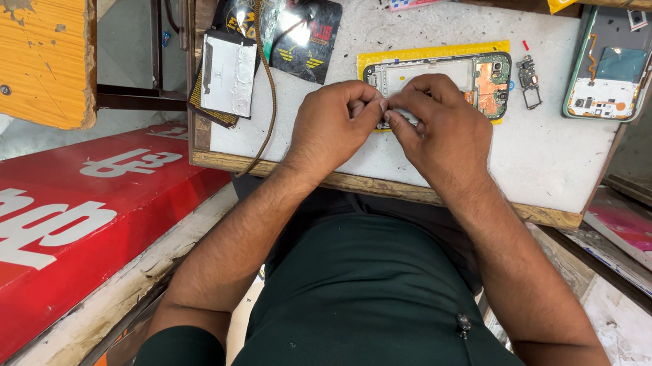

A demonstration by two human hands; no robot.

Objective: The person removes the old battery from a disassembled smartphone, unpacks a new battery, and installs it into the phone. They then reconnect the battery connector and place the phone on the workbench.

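Observation:
My left hand [334, 123] and my right hand [440, 131] meet at the middle of a white work board [542, 154], fingertips pinched together on a small pale part [403, 117] that is mostly hidden. Just behind them lies an opened phone frame [481, 78] with a green and orange circuit board, resting on a yellow sheet [439, 53]. Both hands hover over the near end of that frame.
A small loose board piece [529, 79] lies right of the frame. A second opened phone [616, 65] sits at the far right. A silver battery [228, 72], dark glossy packets [306, 38] and a braided cord [268, 78] are on the left. A red signboard [43, 224] lies lower left.

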